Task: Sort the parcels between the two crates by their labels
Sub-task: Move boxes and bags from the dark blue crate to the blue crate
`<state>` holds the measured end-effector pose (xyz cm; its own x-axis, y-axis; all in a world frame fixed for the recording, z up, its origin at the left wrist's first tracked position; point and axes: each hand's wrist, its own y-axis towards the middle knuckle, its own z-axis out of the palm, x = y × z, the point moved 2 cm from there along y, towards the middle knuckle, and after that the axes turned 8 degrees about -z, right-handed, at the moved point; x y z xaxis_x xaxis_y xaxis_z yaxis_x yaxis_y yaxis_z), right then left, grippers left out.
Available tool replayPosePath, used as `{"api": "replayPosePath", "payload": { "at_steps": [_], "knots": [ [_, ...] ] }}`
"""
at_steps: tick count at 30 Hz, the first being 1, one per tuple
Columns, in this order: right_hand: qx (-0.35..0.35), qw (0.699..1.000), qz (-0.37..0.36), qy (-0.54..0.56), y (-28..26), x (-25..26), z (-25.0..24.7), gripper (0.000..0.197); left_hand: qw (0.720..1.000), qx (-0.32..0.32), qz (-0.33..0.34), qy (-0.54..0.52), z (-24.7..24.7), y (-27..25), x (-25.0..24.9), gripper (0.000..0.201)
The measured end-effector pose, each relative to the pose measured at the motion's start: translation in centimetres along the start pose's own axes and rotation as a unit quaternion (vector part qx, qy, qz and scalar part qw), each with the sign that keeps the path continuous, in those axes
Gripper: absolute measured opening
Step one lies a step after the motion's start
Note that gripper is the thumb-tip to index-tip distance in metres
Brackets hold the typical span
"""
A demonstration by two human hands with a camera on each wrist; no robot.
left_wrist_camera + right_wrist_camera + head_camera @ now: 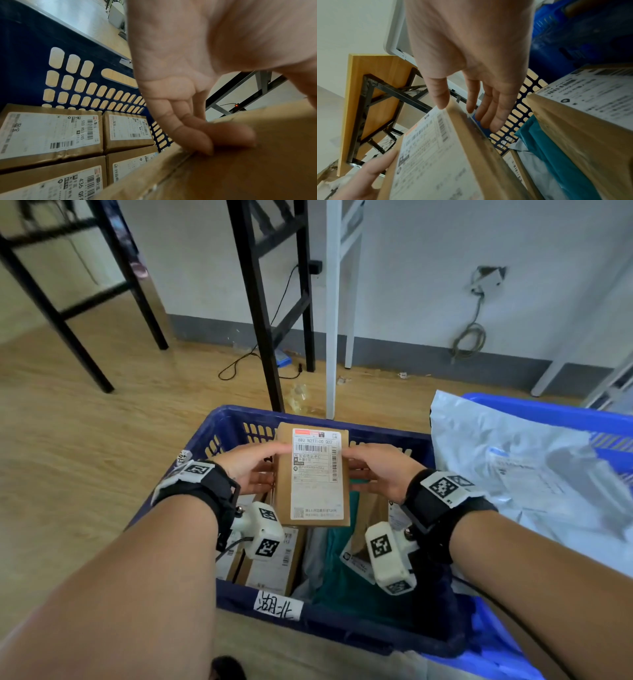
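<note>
From the head view, I have one brown parcel (312,477) lifted above the dark blue crate (236,419), label up so I can read it; my left hand (251,469) takes its left edge and my right hand (378,470) its right edge, each grip narrow, thumb on top and fingers beneath. I judge the sorting to be midway: this parcel is not yet assigned, and more lie under it. The dark blue crate bears a handwritten tag (278,605) on its near wall and holds several brown boxes, a teal bag (342,573) and some pale wrapping. To the right, the lighter blue crate (548,412) carries a large grey mailer bag (513,467) slumped over its rim; what else it holds I cannot tell. From the left wrist view, my fingers (197,135) curl under the parcel's plain underside, and below sit at least four labelled boxes (51,135) packed edge to edge against the slotted crate wall. From the right wrist view, my thumb rests on the parcel's top edge with the fingers (496,116) reaching down behind it; another labelled box (582,108) stands at the right, with the teal bag between the two.
</note>
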<state>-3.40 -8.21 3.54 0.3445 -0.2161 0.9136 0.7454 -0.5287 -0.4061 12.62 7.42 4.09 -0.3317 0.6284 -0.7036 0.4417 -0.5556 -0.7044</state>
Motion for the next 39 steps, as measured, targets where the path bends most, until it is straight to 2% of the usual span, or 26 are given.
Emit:
{"api": "replayPosePath", "payload": {
  "at_steps": [5,9,17,20,23,26,28,30,33,35,39],
  "knots": [
    [-0.024,1.000,-0.008,0.000,-0.2,-0.2,-1.0,0.031,1.000,0.006,0.003,-0.019,0.7,-0.2,-0.2,0.045],
    [-0.027,0.999,-0.012,0.013,-0.1,-0.1,-1.3,0.030,0.999,0.019,0.003,-0.032,1.3,-0.1,-0.4,0.038],
    [-0.022,1.000,-0.015,0.014,-0.3,0.3,-1.2,0.025,0.999,0.019,-0.003,-0.027,1.6,0.6,-0.5,0.046],
    [-0.078,0.996,-0.039,-0.002,0.1,1.1,-1.8,0.031,1.000,0.019,-0.013,-0.002,2.2,1.1,-0.9,0.060],
    [-0.164,0.982,-0.071,-0.058,0.2,2.3,-2.7,0.042,0.998,0.008,-0.041,0.051,3.6,1.4,-1.8,0.067],
    [-0.210,0.967,-0.102,-0.104,0.0,3.1,-3.7,0.032,0.993,-0.002,-0.070,0.097,5.3,1.7,-2.6,0.087],
    [-0.230,0.958,-0.123,-0.120,-0.1,3.3,-4.2,0.021,0.991,-0.007,-0.070,0.112,6.6,2.1,-3.2,0.093],
    [-0.240,0.953,-0.131,-0.129,-0.1,3.3,-4.5,0.016,0.991,-0.012,-0.065,0.119,7.9,2.3,-4.0,0.083],
    [-0.243,0.951,-0.129,-0.139,0.1,2.9,-5.1,0.015,0.988,-0.063,-0.015,0.138,9.2,2.7,-5.4,0.049],
    [-0.247,0.950,-0.121,-0.150,0.0,2.6,-5.5,0.016,0.983,-0.083,0.007,0.165,10.0,3.0,-5.8,0.036],
    [-0.245,0.949,-0.102,-0.172,-0.5,2.2,-6.5,0.019,0.986,0.021,-0.051,0.160,12.2,2.5,-5.0,0.035]
  ]
}}
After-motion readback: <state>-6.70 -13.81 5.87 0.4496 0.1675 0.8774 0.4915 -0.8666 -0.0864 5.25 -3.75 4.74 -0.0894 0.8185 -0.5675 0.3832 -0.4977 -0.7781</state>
